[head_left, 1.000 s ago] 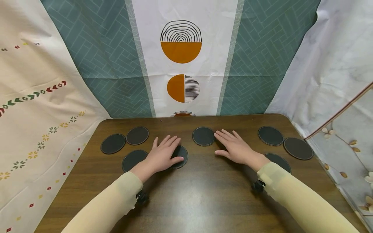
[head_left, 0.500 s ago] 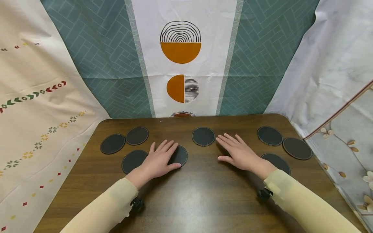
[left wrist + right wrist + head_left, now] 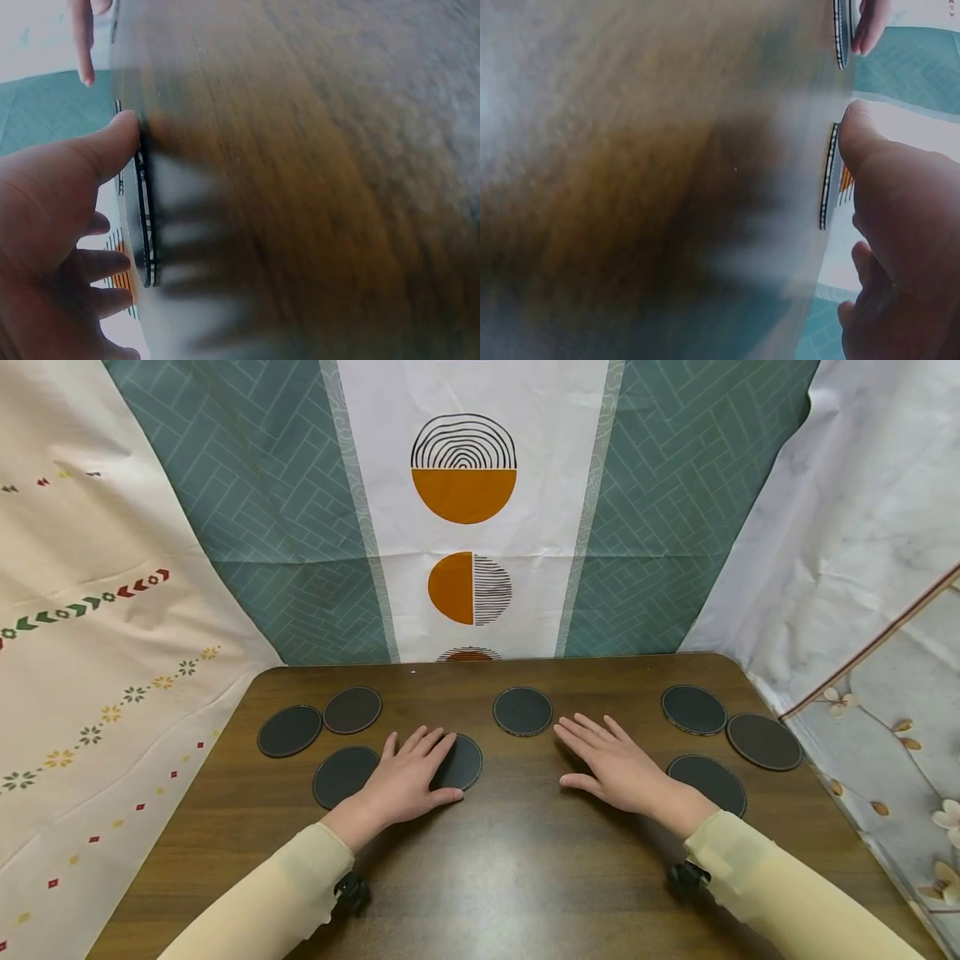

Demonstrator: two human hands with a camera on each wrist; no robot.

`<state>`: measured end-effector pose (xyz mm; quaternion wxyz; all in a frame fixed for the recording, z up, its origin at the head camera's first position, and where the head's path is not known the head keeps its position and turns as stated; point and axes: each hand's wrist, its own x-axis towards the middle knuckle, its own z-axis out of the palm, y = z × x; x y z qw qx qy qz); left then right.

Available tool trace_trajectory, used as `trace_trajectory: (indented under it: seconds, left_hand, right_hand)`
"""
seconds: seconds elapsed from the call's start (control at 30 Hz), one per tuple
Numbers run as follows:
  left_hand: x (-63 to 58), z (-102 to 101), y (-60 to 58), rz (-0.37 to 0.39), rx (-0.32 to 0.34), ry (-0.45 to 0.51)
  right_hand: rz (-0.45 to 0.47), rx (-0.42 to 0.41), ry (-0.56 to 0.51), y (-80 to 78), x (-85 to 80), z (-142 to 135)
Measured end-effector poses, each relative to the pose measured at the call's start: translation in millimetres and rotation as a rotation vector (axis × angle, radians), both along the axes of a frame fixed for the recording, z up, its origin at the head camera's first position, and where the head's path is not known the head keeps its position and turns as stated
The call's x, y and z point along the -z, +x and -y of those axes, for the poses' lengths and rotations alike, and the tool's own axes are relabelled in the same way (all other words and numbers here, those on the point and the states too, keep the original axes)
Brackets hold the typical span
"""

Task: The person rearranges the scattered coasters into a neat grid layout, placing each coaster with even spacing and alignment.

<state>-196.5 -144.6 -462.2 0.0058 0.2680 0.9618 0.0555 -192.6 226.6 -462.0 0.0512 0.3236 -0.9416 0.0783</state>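
My left hand (image 3: 408, 783) is spread palm down over the table, its fingers partly covering a round black coaster (image 3: 465, 762). In the left wrist view the thumb (image 3: 120, 139) overlaps the edge of that coaster (image 3: 142, 217). My right hand (image 3: 618, 770) is also spread palm down, with its fingertips just right of another round black coaster (image 3: 522, 711). In the right wrist view this second coaster (image 3: 829, 180) shows a pale stitched edge beyond the thumb. Neither hand holds anything.
More black coasters lie at the left, the nearest of them (image 3: 343, 775) beside my left wrist. Several sit at the right, one (image 3: 708, 783) partly behind my right wrist. The brown wooden table (image 3: 510, 877) meets hanging patterned cloths (image 3: 300, 527) at its back and sides.
Both hands have drawn back slightly toward me. The left has shifted a little left and uncovered more of its coaster; the right has moved slightly away from its coaster. The coasters stay in place.
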Motion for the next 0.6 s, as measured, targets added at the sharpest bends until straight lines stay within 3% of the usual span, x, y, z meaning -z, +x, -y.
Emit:
trace_trajectory:
  seconds: [0.6]
  left_hand:
    - [4.3,4.2,-1.5,0.005,-0.011,0.006]
  right_hand:
    - [-0.028,-0.028,-0.007,10.4,2.9,7.7]
